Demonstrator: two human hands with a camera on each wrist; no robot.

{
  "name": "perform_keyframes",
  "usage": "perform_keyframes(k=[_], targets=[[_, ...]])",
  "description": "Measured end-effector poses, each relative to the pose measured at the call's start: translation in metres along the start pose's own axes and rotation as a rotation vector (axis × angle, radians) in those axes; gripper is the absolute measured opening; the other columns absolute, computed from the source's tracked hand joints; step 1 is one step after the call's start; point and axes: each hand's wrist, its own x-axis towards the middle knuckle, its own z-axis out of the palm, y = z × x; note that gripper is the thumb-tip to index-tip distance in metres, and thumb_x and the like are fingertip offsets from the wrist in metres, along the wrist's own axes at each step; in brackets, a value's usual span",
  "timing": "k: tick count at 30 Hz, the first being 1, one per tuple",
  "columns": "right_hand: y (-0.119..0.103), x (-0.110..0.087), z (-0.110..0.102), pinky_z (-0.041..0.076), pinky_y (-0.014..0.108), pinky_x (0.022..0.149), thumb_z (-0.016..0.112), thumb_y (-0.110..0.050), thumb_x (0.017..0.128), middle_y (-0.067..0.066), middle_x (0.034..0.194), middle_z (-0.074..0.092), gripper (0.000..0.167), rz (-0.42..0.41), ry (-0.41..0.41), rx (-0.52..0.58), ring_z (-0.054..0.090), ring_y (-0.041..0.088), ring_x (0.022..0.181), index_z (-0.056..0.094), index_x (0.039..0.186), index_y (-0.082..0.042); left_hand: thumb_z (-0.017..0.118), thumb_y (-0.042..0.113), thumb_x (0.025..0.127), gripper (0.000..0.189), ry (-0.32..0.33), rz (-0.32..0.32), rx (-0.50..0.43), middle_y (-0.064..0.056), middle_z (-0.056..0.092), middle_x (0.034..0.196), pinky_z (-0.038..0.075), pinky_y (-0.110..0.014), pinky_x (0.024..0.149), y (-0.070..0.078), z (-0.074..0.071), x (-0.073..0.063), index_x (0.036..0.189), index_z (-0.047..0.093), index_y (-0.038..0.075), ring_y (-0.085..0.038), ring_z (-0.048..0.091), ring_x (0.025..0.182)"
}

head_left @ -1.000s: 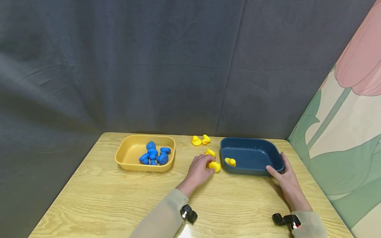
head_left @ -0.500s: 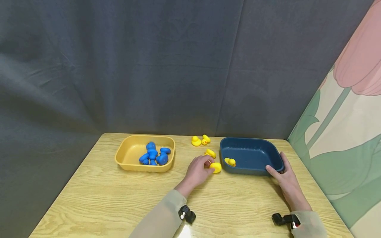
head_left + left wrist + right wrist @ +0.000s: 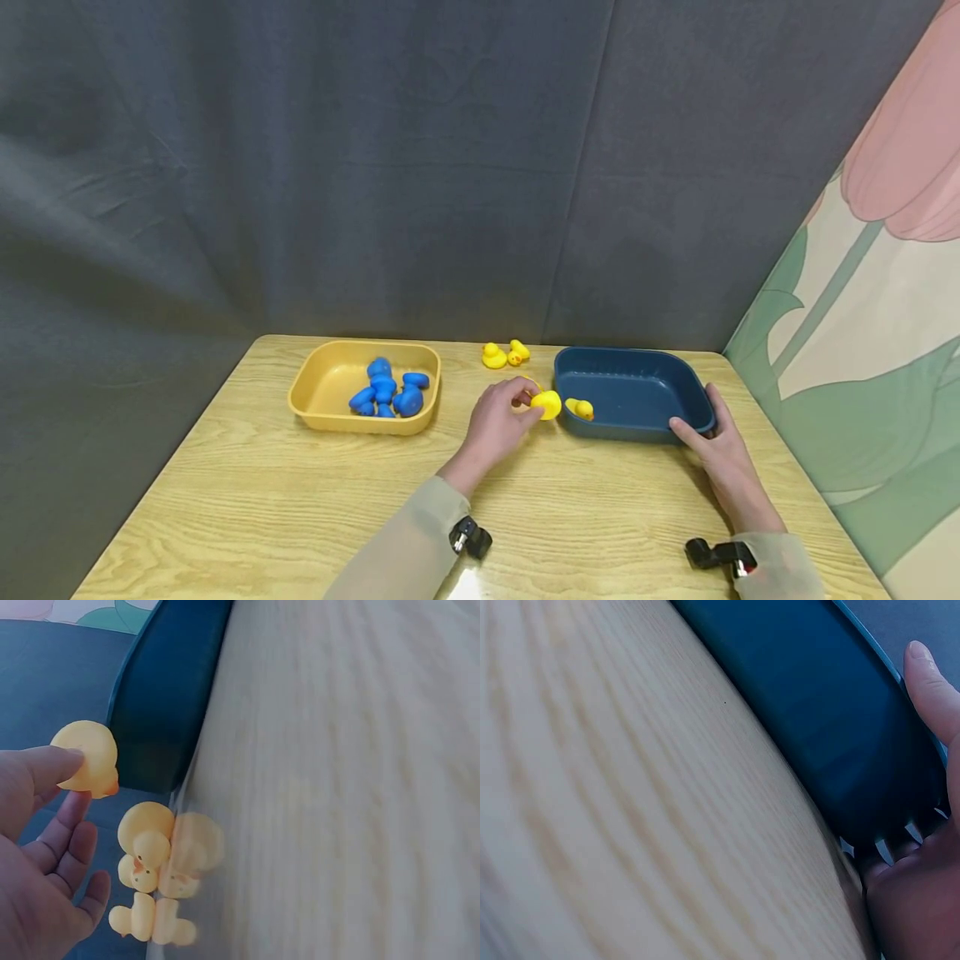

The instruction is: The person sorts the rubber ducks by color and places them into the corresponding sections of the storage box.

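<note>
Between thumb and fingertips, my left hand [image 3: 498, 418] pinches a yellow rubber duck [image 3: 546, 405], held just above the table beside the blue tub's left end. The left wrist view shows this rubber duck [image 3: 90, 754] off the surface, the other fingers loosely bent below it. My right hand [image 3: 722, 454] grips the front right corner of the dark blue tub [image 3: 630, 432], thumb on the rim and fingers round the outside. One yellow duck [image 3: 581, 408] lies inside the tub near its left end. Behind my left fingers another yellow duck [image 3: 532, 384] is mostly hidden.
Two more yellow ducks [image 3: 494, 356] sit at the table's back edge between the tubs. A yellow tub [image 3: 322, 422] on the left holds several blue ducks [image 3: 384, 388]. A grey curtain [image 3: 450, 183] hangs behind the wooden table [image 3: 262, 508].
My left hand has lifted the duck off the table and brought it slightly right, towards the blue tub. The right hand and both tubs stay where they were.
</note>
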Motion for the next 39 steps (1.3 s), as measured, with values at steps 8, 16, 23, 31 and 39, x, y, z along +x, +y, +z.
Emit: perform_keyframes(k=[8, 16, 23, 31, 39], targets=[[0.000, 0.001, 0.000, 0.014, 0.004, 0.117, 0.068, -0.021, 0.112, 0.011, 0.184, -0.012, 0.103, 0.011, -0.006, -0.009, -0.007, 0.036, 0.168, -0.011, 0.177, -0.020, 0.088, 0.019, 0.098, 0.023, 0.051, 0.021, -0.022, -0.001, 0.077, 0.108, 0.054, -0.035, 0.092, 0.013, 0.000, 0.006, 0.119, 0.078, 0.015, -0.025, 0.068, 0.104], [-0.001, 0.000, 0.000, 0.013, 0.004, 0.117, 0.068, -0.022, 0.112, 0.010, 0.184, -0.013, 0.103, 0.022, -0.009, -0.023, -0.008, 0.036, 0.168, -0.012, 0.177, -0.020, 0.087, 0.018, 0.099, 0.025, 0.067, 0.025, -0.046, 0.003, 0.074, 0.110, 0.054, -0.034, 0.094, 0.020, 0.010, 0.014, 0.122, 0.077, 0.016, -0.024, 0.066, 0.107], [-0.001, 0.002, -0.001, 0.005, 0.023, 0.131, 0.067, -0.025, 0.113, 0.008, 0.184, -0.014, 0.103, 0.044, -0.015, -0.051, -0.009, 0.037, 0.168, -0.014, 0.176, -0.024, 0.086, 0.019, 0.099, 0.025, 0.055, 0.035, -0.032, 0.003, 0.073, 0.109, 0.052, -0.036, 0.095, 0.025, 0.023, 0.021, 0.122, 0.076, 0.017, -0.026, 0.066, 0.108], [0.000, 0.002, -0.001, 0.004, 0.030, 0.133, 0.067, -0.024, 0.113, 0.009, 0.184, -0.014, 0.103, 0.046, -0.018, -0.033, -0.009, 0.037, 0.168, -0.014, 0.177, -0.024, 0.086, 0.020, 0.099, 0.023, 0.044, 0.011, 0.008, 0.003, 0.074, 0.106, 0.052, -0.037, 0.097, 0.029, 0.032, 0.025, 0.119, 0.075, 0.017, -0.025, 0.066, 0.108], [0.001, 0.002, -0.002, 0.013, 0.001, 0.114, 0.067, -0.024, 0.113, 0.009, 0.184, -0.013, 0.103, 0.031, -0.016, -0.060, -0.008, 0.037, 0.168, -0.013, 0.177, -0.022, 0.083, 0.016, 0.101, 0.027, 0.062, -0.027, 0.011, -0.001, 0.074, 0.115, 0.053, -0.035, 0.095, 0.026, 0.033, 0.023, 0.127, 0.075, 0.015, -0.022, 0.062, 0.110]])
